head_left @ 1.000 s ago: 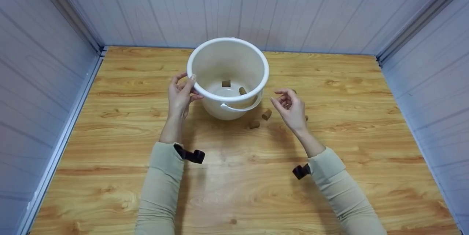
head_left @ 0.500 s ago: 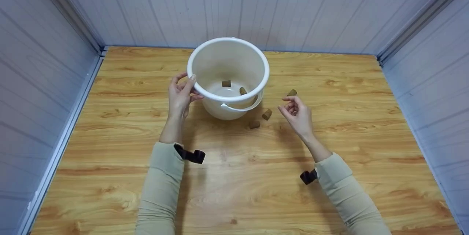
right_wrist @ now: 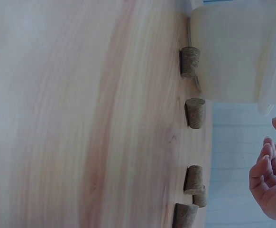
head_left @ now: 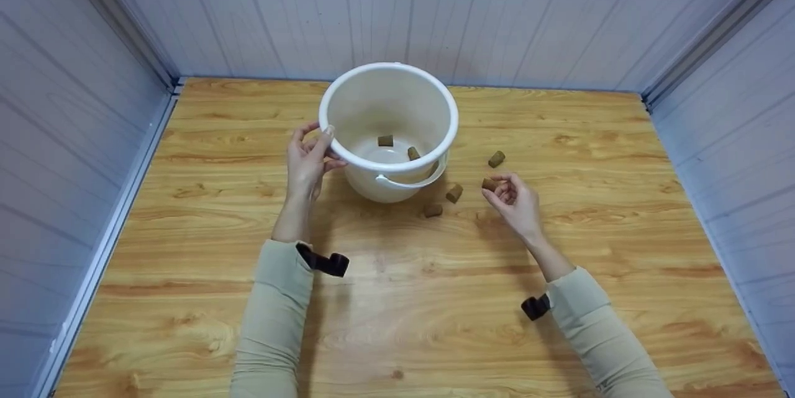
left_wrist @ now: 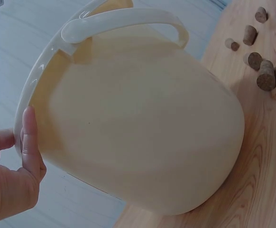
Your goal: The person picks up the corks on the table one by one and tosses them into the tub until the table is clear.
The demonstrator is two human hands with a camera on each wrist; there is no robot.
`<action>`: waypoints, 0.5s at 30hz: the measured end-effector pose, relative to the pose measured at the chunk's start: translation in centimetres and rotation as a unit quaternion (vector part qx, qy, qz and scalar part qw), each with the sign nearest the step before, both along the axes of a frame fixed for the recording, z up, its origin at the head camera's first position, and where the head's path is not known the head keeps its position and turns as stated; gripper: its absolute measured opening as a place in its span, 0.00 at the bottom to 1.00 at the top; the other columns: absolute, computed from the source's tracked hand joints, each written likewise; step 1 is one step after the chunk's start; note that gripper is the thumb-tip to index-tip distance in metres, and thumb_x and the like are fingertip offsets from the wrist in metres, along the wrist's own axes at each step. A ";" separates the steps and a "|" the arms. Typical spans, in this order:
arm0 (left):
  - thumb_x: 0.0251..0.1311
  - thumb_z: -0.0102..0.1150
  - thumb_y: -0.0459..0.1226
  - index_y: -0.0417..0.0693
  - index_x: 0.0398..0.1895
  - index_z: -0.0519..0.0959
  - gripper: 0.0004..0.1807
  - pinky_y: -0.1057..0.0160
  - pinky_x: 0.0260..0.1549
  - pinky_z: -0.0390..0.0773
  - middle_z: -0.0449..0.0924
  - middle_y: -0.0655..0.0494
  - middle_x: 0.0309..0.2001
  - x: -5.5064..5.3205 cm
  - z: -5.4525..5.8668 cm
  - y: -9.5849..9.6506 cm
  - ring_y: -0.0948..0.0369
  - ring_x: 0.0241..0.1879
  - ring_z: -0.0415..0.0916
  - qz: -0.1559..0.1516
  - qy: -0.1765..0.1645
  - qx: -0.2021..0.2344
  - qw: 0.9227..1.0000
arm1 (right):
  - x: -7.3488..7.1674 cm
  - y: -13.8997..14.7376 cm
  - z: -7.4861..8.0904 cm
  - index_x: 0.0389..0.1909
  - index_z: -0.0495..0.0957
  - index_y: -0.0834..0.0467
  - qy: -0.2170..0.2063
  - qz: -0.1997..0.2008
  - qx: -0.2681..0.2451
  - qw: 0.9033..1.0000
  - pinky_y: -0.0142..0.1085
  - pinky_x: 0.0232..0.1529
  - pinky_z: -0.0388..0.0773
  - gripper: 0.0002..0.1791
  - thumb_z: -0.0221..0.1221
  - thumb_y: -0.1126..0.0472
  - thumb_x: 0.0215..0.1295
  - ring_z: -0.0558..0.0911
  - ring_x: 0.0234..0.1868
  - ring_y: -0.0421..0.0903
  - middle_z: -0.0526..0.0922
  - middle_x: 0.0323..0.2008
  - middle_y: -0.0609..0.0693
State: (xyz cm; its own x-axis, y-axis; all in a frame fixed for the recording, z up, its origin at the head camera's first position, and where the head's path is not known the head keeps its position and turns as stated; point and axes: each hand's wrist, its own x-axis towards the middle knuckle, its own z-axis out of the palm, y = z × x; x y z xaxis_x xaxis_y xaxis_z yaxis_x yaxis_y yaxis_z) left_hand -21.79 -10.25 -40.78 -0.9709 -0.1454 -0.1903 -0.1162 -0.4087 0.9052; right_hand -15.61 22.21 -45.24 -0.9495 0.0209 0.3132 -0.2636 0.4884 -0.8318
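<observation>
My left hand (head_left: 304, 165) grips the rim of a white plastic bucket (head_left: 397, 190) on its left side, thumb on the rim and fingers below it. Two brown corks lie inside the bucket, one cork (head_left: 385, 141) near the middle and another cork (head_left: 413, 153) to the right. To the bucket's right, my right hand (head_left: 520, 208) hovers above the tabletop with loosely bent fingers. Its thumb stands apart from them in the right wrist view, with nothing between. A cork (head_left: 489, 184) shows at its fingertips in the head view, partly covered by the hand.
Other corks lie loose on the wood-grain tabletop (head_left: 397, 323): one cork (head_left: 496, 158) farther back, one cork (head_left: 454, 193) and one cork (head_left: 433, 210) near the bucket. The bucket's handle (head_left: 422, 180) hangs down in front. Pale panels (head_left: 397, 7) enclose the back and sides.
My right hand has moved right and slightly toward me, away from the bucket. Corks formerly behind it have come into view. The left hand keeps its hold on the rim.
</observation>
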 end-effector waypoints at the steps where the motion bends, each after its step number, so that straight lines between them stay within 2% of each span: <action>1: 0.59 0.53 0.34 0.40 0.52 0.62 0.19 0.67 0.14 0.81 0.73 0.50 0.23 0.0 0.0 0.0 0.62 0.16 0.72 -0.001 0.000 0.002 1.000 | 0.0 0.1 -0.1 0.38 0.72 0.74 -0.003 -0.001 -0.001 1.000 0.22 0.19 0.69 0.13 0.61 0.73 0.50 0.71 0.21 0.44 0.75 0.21 0.61; 2: 0.59 0.53 0.34 0.40 0.52 0.62 0.19 0.67 0.14 0.81 0.73 0.50 0.23 0.0 0.0 0.0 0.62 0.16 0.72 -0.002 0.001 0.002 1.000 | 0.1 0.2 -0.1 0.38 0.73 0.73 -0.008 -0.004 0.001 1.000 0.22 0.19 0.69 0.13 0.61 0.73 0.51 0.71 0.21 0.44 0.75 0.21 0.61; 9: 0.59 0.53 0.34 0.40 0.52 0.62 0.19 0.67 0.14 0.81 0.74 0.50 0.24 0.1 0.0 0.0 0.62 0.16 0.72 -0.002 0.012 -0.001 1.000 | -1.0 2.7 -3.6 0.41 0.73 0.68 -0.039 -0.020 0.008 0.999 0.20 0.16 0.68 0.17 0.63 0.65 0.51 0.70 0.18 0.35 0.76 0.21 0.53; 15: 0.58 0.53 0.34 0.40 0.52 0.63 0.19 0.67 0.13 0.80 0.75 0.49 0.24 0.1 -0.1 0.0 0.62 0.16 0.72 -0.001 0.018 -0.005 1.000 | -1.0 3.6 -4.3 0.42 0.73 0.69 -0.065 -0.025 -0.008 0.998 0.20 0.16 0.68 0.17 0.63 0.67 0.51 0.70 0.19 0.38 0.77 0.21 0.55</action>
